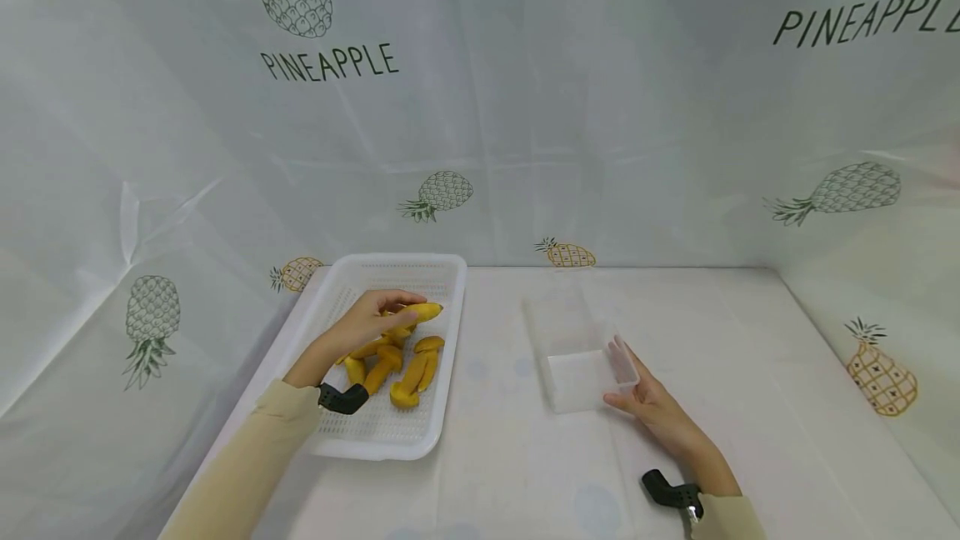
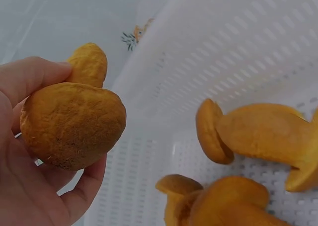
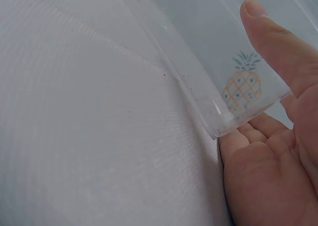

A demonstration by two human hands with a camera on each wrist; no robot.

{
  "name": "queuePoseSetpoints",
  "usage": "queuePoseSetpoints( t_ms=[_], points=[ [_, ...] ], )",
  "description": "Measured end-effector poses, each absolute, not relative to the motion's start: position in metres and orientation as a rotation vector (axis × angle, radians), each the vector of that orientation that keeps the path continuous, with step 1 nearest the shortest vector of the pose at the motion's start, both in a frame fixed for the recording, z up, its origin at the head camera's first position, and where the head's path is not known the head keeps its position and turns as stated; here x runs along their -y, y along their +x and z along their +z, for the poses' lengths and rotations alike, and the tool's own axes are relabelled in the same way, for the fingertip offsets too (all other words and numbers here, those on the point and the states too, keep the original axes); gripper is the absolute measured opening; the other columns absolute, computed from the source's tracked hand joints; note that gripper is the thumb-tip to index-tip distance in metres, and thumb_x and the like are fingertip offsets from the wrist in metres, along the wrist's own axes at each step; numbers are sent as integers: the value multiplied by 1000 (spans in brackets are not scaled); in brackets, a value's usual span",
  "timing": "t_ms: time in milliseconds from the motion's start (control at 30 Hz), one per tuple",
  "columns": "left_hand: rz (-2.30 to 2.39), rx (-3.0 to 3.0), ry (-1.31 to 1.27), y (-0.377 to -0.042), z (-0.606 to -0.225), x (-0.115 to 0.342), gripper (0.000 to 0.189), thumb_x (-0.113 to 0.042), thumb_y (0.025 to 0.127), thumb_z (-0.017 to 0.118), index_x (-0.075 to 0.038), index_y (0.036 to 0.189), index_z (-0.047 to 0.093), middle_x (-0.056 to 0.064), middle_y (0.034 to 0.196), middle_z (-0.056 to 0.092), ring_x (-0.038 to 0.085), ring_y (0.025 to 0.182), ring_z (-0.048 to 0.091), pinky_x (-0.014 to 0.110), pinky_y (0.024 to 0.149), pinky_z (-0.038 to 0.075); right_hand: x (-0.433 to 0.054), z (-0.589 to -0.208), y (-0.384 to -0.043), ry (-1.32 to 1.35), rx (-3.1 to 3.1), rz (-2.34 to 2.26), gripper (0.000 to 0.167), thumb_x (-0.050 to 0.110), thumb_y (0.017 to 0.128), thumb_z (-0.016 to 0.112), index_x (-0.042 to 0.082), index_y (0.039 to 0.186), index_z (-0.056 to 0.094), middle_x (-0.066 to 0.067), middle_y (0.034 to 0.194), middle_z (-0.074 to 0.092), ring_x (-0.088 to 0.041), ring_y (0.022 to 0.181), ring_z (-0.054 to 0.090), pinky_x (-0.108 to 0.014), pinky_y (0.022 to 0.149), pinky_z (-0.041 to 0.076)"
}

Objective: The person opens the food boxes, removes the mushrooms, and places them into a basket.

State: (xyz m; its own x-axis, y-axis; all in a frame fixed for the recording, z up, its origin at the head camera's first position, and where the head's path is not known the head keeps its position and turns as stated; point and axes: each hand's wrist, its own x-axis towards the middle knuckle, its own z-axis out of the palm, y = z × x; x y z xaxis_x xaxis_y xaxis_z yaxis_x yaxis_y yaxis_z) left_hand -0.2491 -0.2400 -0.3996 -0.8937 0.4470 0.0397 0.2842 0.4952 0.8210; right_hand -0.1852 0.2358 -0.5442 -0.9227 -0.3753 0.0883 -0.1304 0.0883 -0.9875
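Observation:
My left hand is over the white perforated basket and grips a yellow mushroom. In the left wrist view the thumb presses near the stem, while the fingers curl behind the rounded brown-yellow cap. Several more yellow mushrooms lie inside the basket below this hand. On the right, my right hand holds a clear plastic box by its near right side. The right wrist view shows the thumb on one side of the box wall and the fingers on the other, partly hidden by it.
A white cloth covers the table, with the basket on the left and the box right of centre. Behind and at both sides hangs a pale sheet printed with pineapples. Black wrist cameras are strapped to both wrists.

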Motion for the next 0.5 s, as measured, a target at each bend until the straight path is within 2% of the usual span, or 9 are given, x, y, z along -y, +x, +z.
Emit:
queuePoseSetpoints(
  t_ms=[233,500],
  points=[
    [1352,-2581,617,-240,-410,252,31,-15,101,61,-1,129,65,14,126,65,31,108,61,43,90,51,-235,-545,-185,-538,-2168,-1952,95,3,95,66,22,162,3,-20,165,-3,-42,147,-7,-1,101,19],
    [1369,-2582,596,-236,-414,258,32,-17,101,62,-2,129,65,14,129,64,31,110,62,44,94,51,-235,-546,-186,-550,-2165,-1953,94,1,95,65,19,162,2,-23,164,-5,-46,145,-9,-1,100,20]
  ],
)
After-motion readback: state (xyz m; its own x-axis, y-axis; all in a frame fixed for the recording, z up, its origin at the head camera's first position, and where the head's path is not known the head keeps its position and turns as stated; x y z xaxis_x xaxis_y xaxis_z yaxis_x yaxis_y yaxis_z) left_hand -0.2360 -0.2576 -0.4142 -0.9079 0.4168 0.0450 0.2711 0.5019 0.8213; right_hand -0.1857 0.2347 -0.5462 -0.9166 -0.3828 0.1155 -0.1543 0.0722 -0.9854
